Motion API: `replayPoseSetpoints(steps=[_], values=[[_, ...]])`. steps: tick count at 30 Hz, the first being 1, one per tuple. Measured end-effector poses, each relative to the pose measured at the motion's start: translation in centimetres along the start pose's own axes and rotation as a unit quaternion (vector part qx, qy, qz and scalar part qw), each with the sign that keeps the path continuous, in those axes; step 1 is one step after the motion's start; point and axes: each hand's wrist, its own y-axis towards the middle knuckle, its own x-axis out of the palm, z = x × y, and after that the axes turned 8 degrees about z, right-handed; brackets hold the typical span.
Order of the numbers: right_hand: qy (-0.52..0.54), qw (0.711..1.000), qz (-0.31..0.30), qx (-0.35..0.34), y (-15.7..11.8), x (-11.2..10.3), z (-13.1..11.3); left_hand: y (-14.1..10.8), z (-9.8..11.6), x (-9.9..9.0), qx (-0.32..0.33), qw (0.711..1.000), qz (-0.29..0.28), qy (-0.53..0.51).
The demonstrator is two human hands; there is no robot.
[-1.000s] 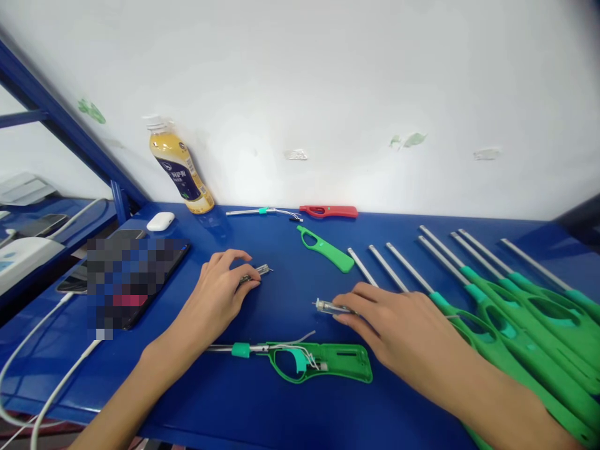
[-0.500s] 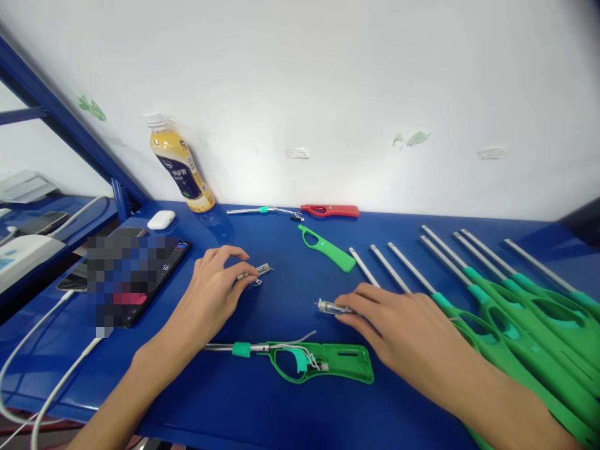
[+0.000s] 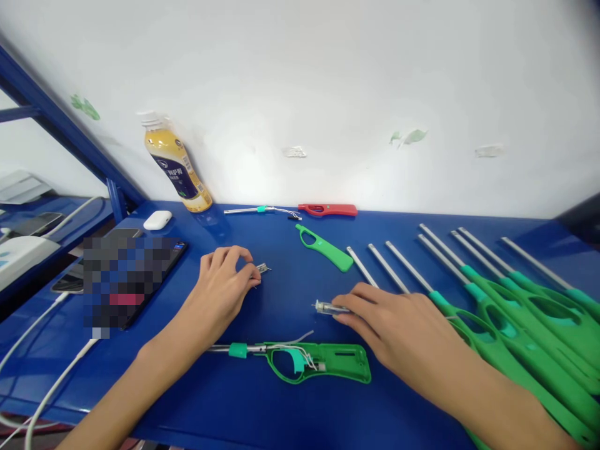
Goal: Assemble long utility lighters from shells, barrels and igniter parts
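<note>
Between thumb and fingers, my left hand [image 3: 222,281] pinches a small clear and metal part [image 3: 262,269]. My right hand [image 3: 389,319] grips a similar clear tube-like part [image 3: 325,307] with a pale tip facing left. In front of both hands lies an opened green lighter half [image 3: 344,362], with white wires, a teal trigger and a metal rod [image 3: 220,347] whose left end is hidden by my left forearm. A loose green shell [image 3: 328,250] rests on the blue table [image 3: 281,312] farther back.
Several green lighters [image 3: 525,337] with metal rods lie at the right. A red shell [image 3: 328,210] and a wired rod [image 3: 244,210] are by the wall. At the left are a yellow bottle [image 3: 175,165], a white case [image 3: 158,219], a tablet [image 3: 154,281] and white cables [image 3: 51,381].
The fingers of my left hand have shifted around the small part, covering more of it. My right hand keeps its hold. The whole view has shifted slightly.
</note>
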Motion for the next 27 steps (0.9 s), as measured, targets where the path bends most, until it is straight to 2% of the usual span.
replayPoseSetpoints(steps=[6, 10, 15, 18, 20, 21, 27], values=[[0.02, 0.999, 0.043, 0.004, 0.0, -0.2, -0.2, 1.1, 2.0, -1.5, -0.023, 0.996, 0.016, -0.085], [0.04, 0.997, 0.055, 0.022, -0.1, -0.1, -0.3, 2.7, 4.1, -2.5, -0.085, 0.978, 0.003, -0.19], [0.067, 0.995, 0.053, 0.055, -0.1, 0.0, -0.3, 4.3, 5.8, -1.7, -0.136, 0.931, -0.074, -0.329], [0.061, 0.994, 0.071, 0.051, -0.1, 0.0, -0.2, 4.5, 6.3, -1.4, -0.198, 0.874, -0.104, -0.433], [0.054, 0.994, 0.081, 0.043, -0.1, 0.0, -0.2, 4.6, 6.5, -1.5, -0.241, 0.833, -0.101, -0.488], [0.047, 0.995, 0.082, 0.039, -0.1, 0.0, -0.2, 4.6, 6.5, -1.7, -0.253, 0.821, -0.096, -0.502], [0.04, 0.995, 0.089, 0.032, -0.1, -0.4, -0.5, 4.8, 6.8, -2.2, -0.247, 0.805, -0.078, -0.534]])
